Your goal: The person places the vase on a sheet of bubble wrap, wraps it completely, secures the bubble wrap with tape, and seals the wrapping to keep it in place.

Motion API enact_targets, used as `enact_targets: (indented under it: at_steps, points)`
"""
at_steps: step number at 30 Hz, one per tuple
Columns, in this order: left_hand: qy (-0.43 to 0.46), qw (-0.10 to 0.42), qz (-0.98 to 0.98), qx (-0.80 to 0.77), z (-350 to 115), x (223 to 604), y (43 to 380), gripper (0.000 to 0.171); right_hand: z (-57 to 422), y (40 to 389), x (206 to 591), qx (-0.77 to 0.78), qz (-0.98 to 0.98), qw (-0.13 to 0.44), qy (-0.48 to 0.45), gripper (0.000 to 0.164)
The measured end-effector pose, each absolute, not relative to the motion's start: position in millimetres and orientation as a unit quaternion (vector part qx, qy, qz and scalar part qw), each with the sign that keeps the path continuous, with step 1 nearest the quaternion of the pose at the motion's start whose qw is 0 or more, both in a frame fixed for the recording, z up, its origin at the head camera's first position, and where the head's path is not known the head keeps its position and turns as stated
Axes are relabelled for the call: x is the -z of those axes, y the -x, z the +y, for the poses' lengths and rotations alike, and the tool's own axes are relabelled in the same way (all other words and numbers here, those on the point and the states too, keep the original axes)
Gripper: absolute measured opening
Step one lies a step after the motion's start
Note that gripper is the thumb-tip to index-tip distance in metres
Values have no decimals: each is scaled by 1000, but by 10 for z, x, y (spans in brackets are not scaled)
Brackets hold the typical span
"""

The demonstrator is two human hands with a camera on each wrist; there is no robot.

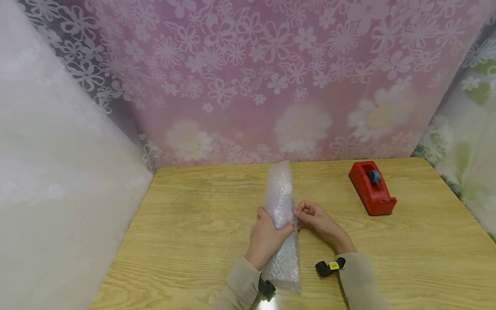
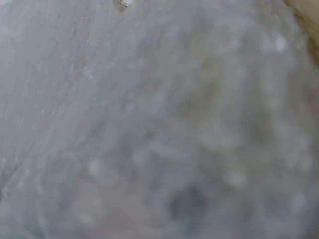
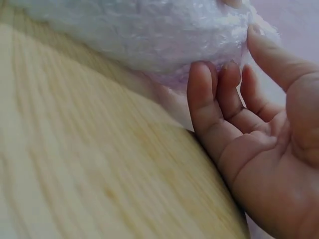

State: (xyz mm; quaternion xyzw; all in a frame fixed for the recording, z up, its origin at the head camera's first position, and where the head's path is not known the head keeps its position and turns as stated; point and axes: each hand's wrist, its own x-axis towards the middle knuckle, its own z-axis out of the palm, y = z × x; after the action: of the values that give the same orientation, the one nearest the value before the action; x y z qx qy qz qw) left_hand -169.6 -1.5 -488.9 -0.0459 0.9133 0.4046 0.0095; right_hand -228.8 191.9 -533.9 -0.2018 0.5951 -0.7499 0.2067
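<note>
A long, flattened roll of bubble wrap (image 1: 280,185) lies lengthwise on the wooden table, with a pale purplish tint showing through its layers. My left hand (image 1: 267,237) grips it around the middle, the thumb across the top and the fingers over its left side. At the right edge, my right hand (image 1: 319,224) pinches the wrap. The right wrist view shows that thumb (image 3: 271,55) against the bubble wrap (image 3: 149,40), with the other fingers curled at its lower side. Blurred bubble wrap (image 2: 149,124) fills nearly the whole left wrist view.
A red tape dispenser (image 1: 366,189) with a blue-cored roll stands at the back right of the table (image 1: 193,224). Pink flowered cloth (image 1: 240,86) hangs behind the table, and a whitish sheet (image 1: 58,172) rises along the left side.
</note>
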Motion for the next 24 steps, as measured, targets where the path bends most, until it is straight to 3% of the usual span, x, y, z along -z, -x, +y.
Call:
enact_targets:
  at_steps: [10,17,24]
  points:
    - [45,12,910,-412,-21,4874,1679,91,1969,2297,5404,777,546,222,222,16]
    - [33,10,909,-415,-25,4857,1684,110,1969,2294,5388,773,563,213,201,9]
    - [30,21,908,-418,-58,4818,1714,86,1952,2266,5391,781,559,194,200,31]
